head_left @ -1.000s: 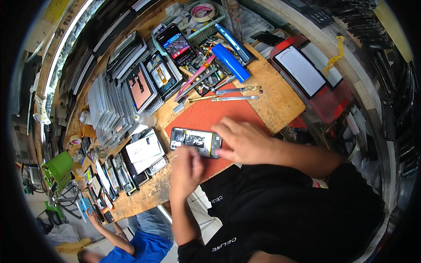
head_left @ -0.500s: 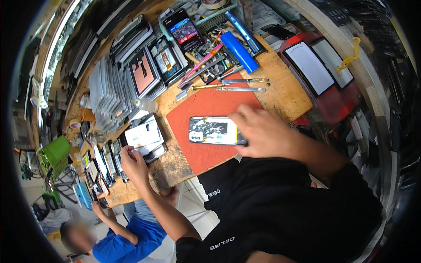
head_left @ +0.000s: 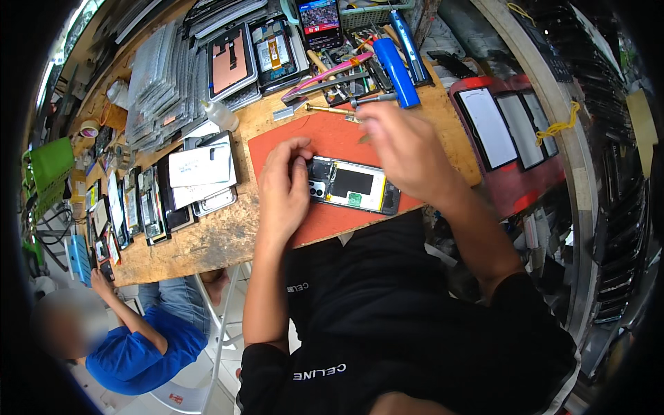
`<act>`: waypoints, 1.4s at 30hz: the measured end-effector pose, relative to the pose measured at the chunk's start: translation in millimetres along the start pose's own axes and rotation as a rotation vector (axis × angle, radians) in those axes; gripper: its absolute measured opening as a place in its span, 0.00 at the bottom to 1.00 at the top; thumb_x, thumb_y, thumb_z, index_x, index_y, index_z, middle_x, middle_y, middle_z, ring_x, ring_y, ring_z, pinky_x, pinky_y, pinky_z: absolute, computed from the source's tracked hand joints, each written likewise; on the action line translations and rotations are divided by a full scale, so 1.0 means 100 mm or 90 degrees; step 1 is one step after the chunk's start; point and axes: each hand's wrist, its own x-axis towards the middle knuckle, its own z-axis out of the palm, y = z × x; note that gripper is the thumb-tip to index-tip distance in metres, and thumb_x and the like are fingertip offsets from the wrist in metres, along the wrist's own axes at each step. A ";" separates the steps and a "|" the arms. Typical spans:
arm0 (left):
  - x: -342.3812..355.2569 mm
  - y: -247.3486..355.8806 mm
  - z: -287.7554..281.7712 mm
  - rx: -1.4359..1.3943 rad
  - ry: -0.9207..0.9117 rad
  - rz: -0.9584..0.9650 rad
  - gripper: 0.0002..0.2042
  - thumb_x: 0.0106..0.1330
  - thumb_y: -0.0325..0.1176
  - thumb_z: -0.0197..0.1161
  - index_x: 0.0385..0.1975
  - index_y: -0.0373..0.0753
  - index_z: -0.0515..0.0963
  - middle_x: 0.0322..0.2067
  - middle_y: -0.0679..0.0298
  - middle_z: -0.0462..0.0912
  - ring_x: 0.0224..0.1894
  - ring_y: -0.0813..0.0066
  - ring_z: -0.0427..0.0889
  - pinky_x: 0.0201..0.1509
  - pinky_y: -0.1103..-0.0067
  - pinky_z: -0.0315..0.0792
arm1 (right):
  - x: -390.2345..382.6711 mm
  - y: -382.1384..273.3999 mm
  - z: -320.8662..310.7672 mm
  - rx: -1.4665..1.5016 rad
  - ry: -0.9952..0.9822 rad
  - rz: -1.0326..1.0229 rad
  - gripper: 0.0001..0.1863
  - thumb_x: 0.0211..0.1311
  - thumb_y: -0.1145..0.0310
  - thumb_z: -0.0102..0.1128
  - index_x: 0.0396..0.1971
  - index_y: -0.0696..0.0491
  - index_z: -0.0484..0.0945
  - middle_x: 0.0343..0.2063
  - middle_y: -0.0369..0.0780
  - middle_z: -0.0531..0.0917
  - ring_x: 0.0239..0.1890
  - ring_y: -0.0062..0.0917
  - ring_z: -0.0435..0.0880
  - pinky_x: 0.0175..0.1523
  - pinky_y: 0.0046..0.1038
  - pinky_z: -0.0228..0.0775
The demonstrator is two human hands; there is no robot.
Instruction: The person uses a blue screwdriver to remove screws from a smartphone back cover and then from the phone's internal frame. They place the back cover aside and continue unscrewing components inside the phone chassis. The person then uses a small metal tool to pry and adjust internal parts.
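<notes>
A smartphone with its back cover off [head_left: 353,185] lies on the orange-red mat [head_left: 277,149]; its camera lenses, black battery area and a small green patch show. My left hand [head_left: 285,190] grips its left end, fingers curled around the far corner near the lenses. Over the phone's far right side hovers my right hand [head_left: 408,149], bent and blurred, beside the thin metal tools at the mat's far edge. Something small and brownish shows by its fingertips; whether it is held cannot be told.
Behind the mat lie a blue cylinder [head_left: 396,72], pink tweezers [head_left: 339,69] and a lit phone [head_left: 320,24]. Phone parts, a white back panel [head_left: 200,166], a small bottle [head_left: 221,116] and bubble-wrap sleeves [head_left: 162,83] are at left. A person in blue [head_left: 149,342] sits at lower left.
My left hand has come from the white panel onto the phone's left end. My right hand has let go of the phone and moved up toward the metal tools. The view has shifted.
</notes>
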 end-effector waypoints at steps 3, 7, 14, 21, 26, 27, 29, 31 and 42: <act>-0.02 -0.01 0.05 0.156 0.004 0.137 0.16 0.69 0.15 0.56 0.54 0.31 0.80 0.42 0.49 0.85 0.48 0.49 0.83 0.56 0.60 0.76 | 0.05 0.16 0.15 -0.015 -0.140 0.074 0.09 0.69 0.77 0.66 0.43 0.58 0.73 0.33 0.51 0.87 0.38 0.51 0.90 0.40 0.47 0.80; -0.11 -0.04 0.04 0.139 0.023 0.149 0.17 0.67 0.13 0.56 0.54 0.32 0.80 0.43 0.49 0.84 0.49 0.46 0.82 0.56 0.59 0.76 | 0.14 -0.10 0.18 0.140 -0.149 0.083 0.11 0.68 0.79 0.65 0.47 0.58 0.75 0.33 0.49 0.88 0.37 0.47 0.91 0.40 0.43 0.81; -0.09 -0.02 0.02 0.097 0.025 0.133 0.17 0.66 0.14 0.57 0.53 0.32 0.79 0.43 0.48 0.83 0.49 0.46 0.82 0.56 0.58 0.76 | 0.15 -0.12 0.33 0.164 -0.202 0.018 0.15 0.67 0.82 0.66 0.52 0.58 0.79 0.34 0.45 0.90 0.35 0.36 0.93 0.39 0.34 0.82; -0.08 0.01 -0.01 0.119 0.011 0.145 0.14 0.67 0.16 0.58 0.51 0.31 0.80 0.43 0.48 0.82 0.49 0.44 0.81 0.56 0.58 0.75 | 0.26 -0.20 0.26 -0.015 -0.299 -0.079 0.10 0.70 0.74 0.67 0.48 0.58 0.80 0.33 0.46 0.89 0.36 0.43 0.91 0.40 0.41 0.81; -0.10 -0.02 -0.02 0.130 0.014 0.147 0.13 0.67 0.17 0.58 0.50 0.30 0.79 0.43 0.47 0.82 0.49 0.43 0.80 0.56 0.57 0.75 | 0.59 -0.44 0.07 -0.186 -0.541 -0.105 0.09 0.68 0.73 0.63 0.45 0.57 0.81 0.30 0.46 0.87 0.35 0.44 0.89 0.38 0.46 0.79; -0.09 -0.03 -0.01 0.130 0.017 0.150 0.13 0.66 0.17 0.58 0.50 0.30 0.79 0.43 0.47 0.82 0.49 0.43 0.80 0.55 0.57 0.75 | 0.62 -0.39 0.08 -0.152 -0.532 -0.142 0.10 0.67 0.74 0.63 0.46 0.57 0.81 0.30 0.46 0.87 0.34 0.44 0.88 0.38 0.46 0.79; -0.09 -0.02 -0.01 0.125 0.014 0.152 0.13 0.67 0.17 0.59 0.50 0.30 0.79 0.44 0.47 0.81 0.49 0.42 0.80 0.55 0.57 0.74 | 0.66 -0.24 0.13 -0.082 -0.513 -0.217 0.12 0.63 0.76 0.63 0.47 0.57 0.81 0.29 0.46 0.86 0.32 0.46 0.88 0.39 0.46 0.79; -0.09 -0.02 -0.01 0.121 0.012 0.155 0.13 0.66 0.17 0.59 0.49 0.30 0.79 0.44 0.47 0.81 0.49 0.42 0.79 0.55 0.56 0.74 | 0.74 -0.21 0.12 -0.015 -0.542 -0.248 0.14 0.61 0.77 0.64 0.47 0.57 0.82 0.31 0.47 0.87 0.35 0.46 0.88 0.42 0.44 0.80; -0.09 -0.04 -0.04 0.116 0.002 0.158 0.11 0.65 0.19 0.62 0.46 0.31 0.79 0.41 0.49 0.82 0.47 0.43 0.79 0.53 0.56 0.74 | 0.74 -0.34 0.05 -0.051 -0.601 -0.236 0.21 0.64 0.72 0.66 0.57 0.56 0.83 0.45 0.46 0.86 0.49 0.43 0.85 0.57 0.47 0.76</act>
